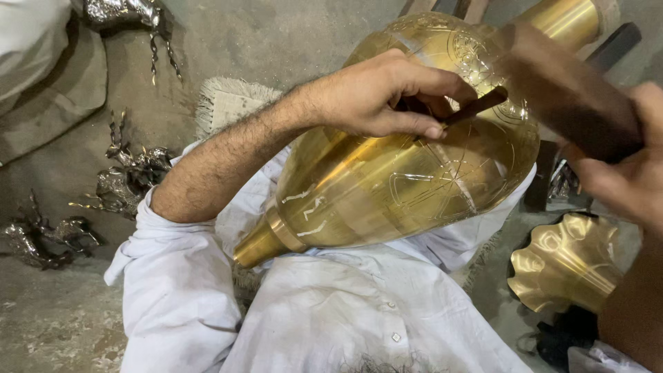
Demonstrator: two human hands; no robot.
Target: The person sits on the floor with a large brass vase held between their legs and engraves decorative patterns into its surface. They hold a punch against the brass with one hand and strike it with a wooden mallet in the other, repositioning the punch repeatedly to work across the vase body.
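Note:
A large brass vase (pixel 387 173) lies on its side across my lap, with engraved line patterns on its belly. My left hand (pixel 387 97) rests on top of the vase, fingers closed on a thin dark chisel (pixel 476 107) whose tip touches the brass. My right hand (pixel 621 166) is at the right edge, gripping a dark wooden mallet (pixel 566 90) that is raised and blurred above the chisel's end. My white sleeve and shirt (pixel 331 311) fill the lower middle.
A fluted brass bowl piece (pixel 566 262) sits at the lower right. Another brass tube (pixel 566 21) lies at the top right. Several dark metal figurines (pixel 128 176) stand on the concrete floor at the left, with one (pixel 131 14) at the top. A fringed mat (pixel 228 103) lies under the vase.

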